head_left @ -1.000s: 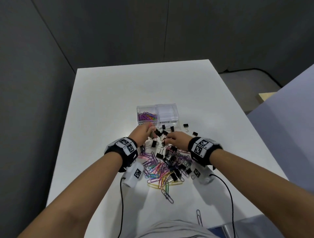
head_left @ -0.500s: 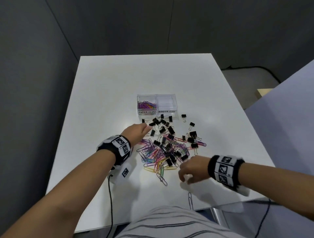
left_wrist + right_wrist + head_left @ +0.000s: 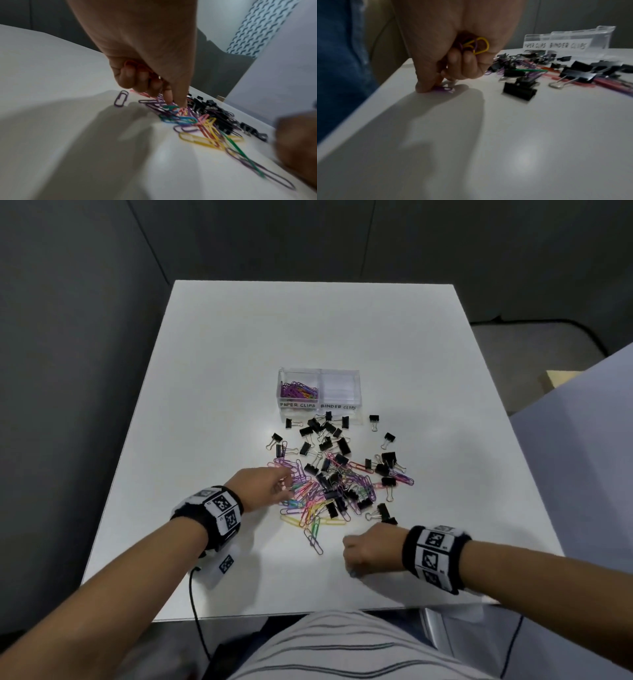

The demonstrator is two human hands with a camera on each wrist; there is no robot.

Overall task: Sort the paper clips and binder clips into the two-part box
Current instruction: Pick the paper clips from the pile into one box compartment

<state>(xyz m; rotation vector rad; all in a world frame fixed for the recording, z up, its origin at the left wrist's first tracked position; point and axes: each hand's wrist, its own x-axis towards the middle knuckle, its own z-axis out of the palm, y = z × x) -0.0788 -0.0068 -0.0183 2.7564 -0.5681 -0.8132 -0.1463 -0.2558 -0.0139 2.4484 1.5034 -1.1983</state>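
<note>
**Head view: both hands gathering paper clips, box half filled**

Head view shows your left hand [image 3: 263, 486] at the left edge of the mixed pile, near the middle of the tabletop [image 3: 212, 378]. The left wrist view shows its fingertips [image 3: 181, 104] down among the coloured paper clips [image 3: 310, 508], with red clips already tucked in the curled fingers, so it is grasping several while reaching for more.

Your right hand [image 3: 371, 549] sits near the front edge of the tabletop. The right wrist view shows it clenched round a bundle with a yellow clip [image 3: 478, 46] on top, while a finger pins a stray purple clip [image 3: 442, 89] to the surface, probably to slide it up.

The two-part box [image 3: 320, 405] stands beyond the pile, towards the far edge. Its "PAPER CLIPS" half holds some clips; the "BINDER CLIPS" half looks empty. The black binder clips [image 3: 329, 436] lie scattered just before it, evidently left for later.
</note>
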